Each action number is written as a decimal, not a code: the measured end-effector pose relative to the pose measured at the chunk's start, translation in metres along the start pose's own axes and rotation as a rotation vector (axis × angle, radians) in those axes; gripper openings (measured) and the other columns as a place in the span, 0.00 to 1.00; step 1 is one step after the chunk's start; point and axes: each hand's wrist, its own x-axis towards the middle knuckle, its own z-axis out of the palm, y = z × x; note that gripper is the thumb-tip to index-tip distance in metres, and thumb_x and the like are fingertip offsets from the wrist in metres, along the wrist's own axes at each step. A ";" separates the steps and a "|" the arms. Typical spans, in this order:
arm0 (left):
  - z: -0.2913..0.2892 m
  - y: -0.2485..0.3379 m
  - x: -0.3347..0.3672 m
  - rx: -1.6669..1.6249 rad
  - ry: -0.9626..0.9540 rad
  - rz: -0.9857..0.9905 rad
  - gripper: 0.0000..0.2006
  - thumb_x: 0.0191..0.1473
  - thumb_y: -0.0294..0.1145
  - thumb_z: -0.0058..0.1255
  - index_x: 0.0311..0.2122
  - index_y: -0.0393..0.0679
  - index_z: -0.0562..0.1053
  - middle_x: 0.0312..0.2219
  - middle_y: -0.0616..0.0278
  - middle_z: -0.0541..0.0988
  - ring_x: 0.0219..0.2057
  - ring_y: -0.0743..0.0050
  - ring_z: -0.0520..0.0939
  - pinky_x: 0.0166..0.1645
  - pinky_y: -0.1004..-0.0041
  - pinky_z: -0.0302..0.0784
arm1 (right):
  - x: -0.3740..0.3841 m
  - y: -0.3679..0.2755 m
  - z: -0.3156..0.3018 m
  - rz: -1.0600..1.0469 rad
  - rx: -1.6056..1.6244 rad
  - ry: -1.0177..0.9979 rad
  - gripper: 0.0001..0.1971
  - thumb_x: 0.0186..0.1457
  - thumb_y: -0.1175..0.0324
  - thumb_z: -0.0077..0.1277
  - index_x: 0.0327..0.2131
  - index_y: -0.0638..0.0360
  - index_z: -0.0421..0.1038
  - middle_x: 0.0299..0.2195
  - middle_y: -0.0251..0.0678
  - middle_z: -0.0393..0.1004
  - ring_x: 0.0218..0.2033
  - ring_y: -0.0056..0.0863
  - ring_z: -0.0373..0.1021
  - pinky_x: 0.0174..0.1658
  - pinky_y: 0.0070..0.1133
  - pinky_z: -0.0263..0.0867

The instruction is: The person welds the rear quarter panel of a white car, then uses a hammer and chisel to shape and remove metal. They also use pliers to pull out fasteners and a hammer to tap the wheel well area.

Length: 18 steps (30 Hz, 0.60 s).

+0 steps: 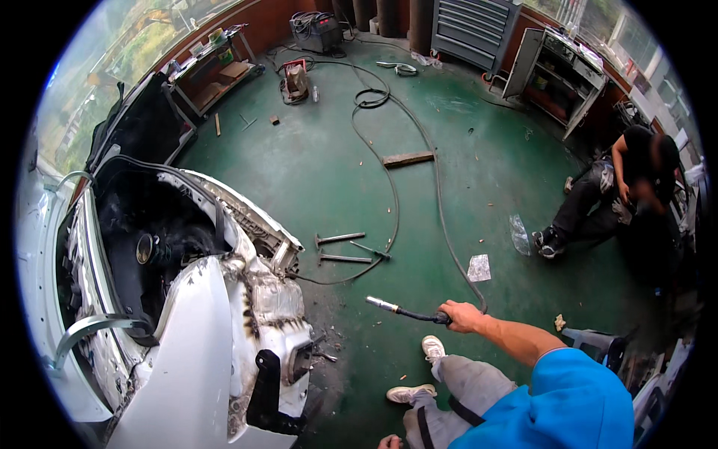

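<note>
Torch with a slim black neck and pale metal nozzle (404,310) is in my bare right hand (464,316), fingers wrapped snugly round its dark handle end. Long axis runs from my fist out to about nine o'clock, a touch toward ten, so the nozzle faces the white, scorched sheet-metal car body (191,322), also around nine from my grip. Tip's not touching it, there's a clear gap over the green painted floor (321,150). Right hand is obviously the nearer one; my bare left hand (390,442) is down at seven o'clock, cut off by the view's edge, so can't tell if it's spread or curled. Long dark rubbery cable (449,244) trails from my fist toward twelve.
</note>
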 end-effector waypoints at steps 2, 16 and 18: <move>0.012 0.015 0.001 0.013 0.004 0.058 0.14 0.59 0.36 0.53 0.45 0.39 0.78 0.38 0.54 0.83 0.40 0.65 0.82 0.48 0.68 0.76 | 0.004 0.023 -0.005 0.003 0.021 0.024 0.24 0.46 0.69 0.57 0.50 0.51 0.69 0.46 0.42 0.70 0.46 0.49 0.72 0.48 0.41 0.69; -0.015 -0.094 0.027 -0.249 0.045 -0.118 0.11 0.60 0.34 0.52 0.40 0.37 0.77 0.27 0.60 0.81 0.26 0.73 0.80 0.33 0.70 0.77 | -0.030 0.154 -0.236 0.395 -0.027 0.608 0.13 0.45 0.72 0.57 0.37 0.51 0.79 0.37 0.45 0.77 0.40 0.45 0.73 0.45 0.34 0.69; -0.028 -0.085 0.040 -0.238 0.031 -0.055 0.11 0.60 0.35 0.52 0.40 0.38 0.77 0.26 0.61 0.81 0.25 0.73 0.79 0.32 0.70 0.77 | -0.034 0.124 -0.365 0.271 0.172 0.972 0.10 0.48 0.70 0.57 0.37 0.53 0.77 0.32 0.40 0.75 0.35 0.37 0.73 0.39 0.30 0.69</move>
